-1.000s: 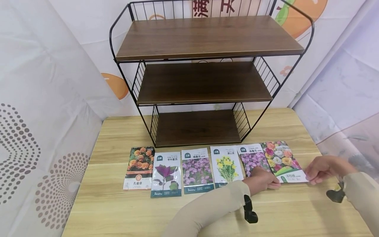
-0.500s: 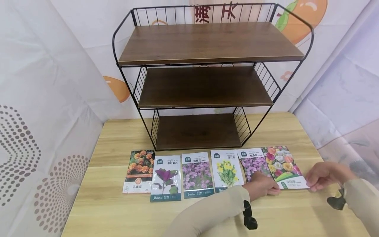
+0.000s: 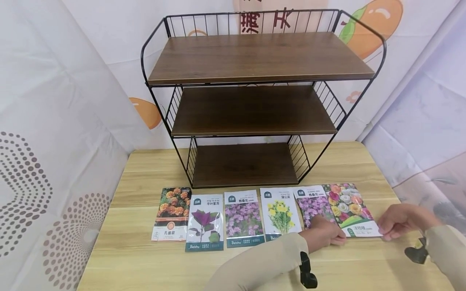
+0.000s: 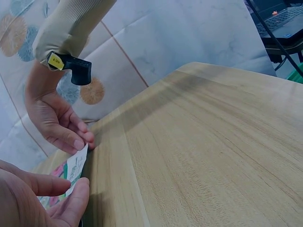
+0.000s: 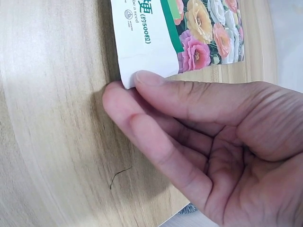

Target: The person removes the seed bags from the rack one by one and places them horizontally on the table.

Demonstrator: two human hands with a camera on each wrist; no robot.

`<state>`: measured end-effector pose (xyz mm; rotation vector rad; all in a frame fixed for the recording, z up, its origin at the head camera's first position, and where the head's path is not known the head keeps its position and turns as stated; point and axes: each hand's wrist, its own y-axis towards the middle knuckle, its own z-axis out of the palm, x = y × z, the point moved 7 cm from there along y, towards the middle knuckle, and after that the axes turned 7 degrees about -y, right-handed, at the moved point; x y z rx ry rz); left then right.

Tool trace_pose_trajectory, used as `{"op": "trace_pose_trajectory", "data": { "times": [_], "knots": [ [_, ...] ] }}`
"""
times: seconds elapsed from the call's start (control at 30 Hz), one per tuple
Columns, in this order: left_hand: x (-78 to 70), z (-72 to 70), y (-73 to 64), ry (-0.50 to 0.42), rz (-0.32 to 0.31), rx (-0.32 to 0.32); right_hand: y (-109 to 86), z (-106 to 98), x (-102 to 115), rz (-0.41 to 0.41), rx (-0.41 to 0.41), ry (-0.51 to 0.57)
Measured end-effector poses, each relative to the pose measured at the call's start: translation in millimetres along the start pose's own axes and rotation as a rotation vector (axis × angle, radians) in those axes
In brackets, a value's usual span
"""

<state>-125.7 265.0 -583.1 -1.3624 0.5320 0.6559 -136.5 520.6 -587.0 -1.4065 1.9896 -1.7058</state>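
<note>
The rightmost seed packet (image 3: pixel 351 206), printed with multicoloured blooms, lies at the right end of a row on the table. My right hand (image 3: pixel 407 220) pinches its near right corner between thumb and forefinger; the right wrist view shows the thumb (image 5: pixel 156 81) on top of the white corner. At the near left corner, my left hand (image 3: pixel 322 233) pinches the same packet's edge, its fingertips (image 4: pixel 83 187) close together in the left wrist view. My left hand covers the lower part of a purple-flower seed packet (image 3: pixel 316 204), which the bloom packet adjoins.
Left along the row lie a yellow-flower packet (image 3: pixel 280 214), another purple-flower packet (image 3: pixel 244 218), a purple-leaf packet (image 3: pixel 204 222) and an orange marigold packet (image 3: pixel 172 214). Behind them stands a three-tier shelf (image 3: pixel 251 111) with a black wire frame. Printed cloth (image 3: pixel 54 81) hangs around the table.
The head view has tilted upward, so shelf and packets sit lower in the picture. Both hands stay at the rightmost packet's near corners, with little visible movement.
</note>
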Motion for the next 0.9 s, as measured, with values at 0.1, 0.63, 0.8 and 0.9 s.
{"op": "trace_pose_trajectory", "data": {
  "times": [0.1,0.63,0.8,0.9],
  "knots": [
    [-0.6,0.1,1.8,-0.001,0.002,0.001,0.4,-2.3,0.6,0.021,-0.025,0.003],
    [-7.5,-3.5,1.2,0.047,0.007,-0.013,1.9,-11.4,3.9,0.065,-0.097,-0.053],
    [-10.8,-4.0,-2.6,0.062,0.012,-0.016,0.1,-16.0,10.7,0.038,-0.099,-0.106],
    [-13.0,-4.1,-3.7,0.063,0.004,-0.024,1.1,-18.9,16.5,0.016,-0.086,-0.123]
  ]
}}
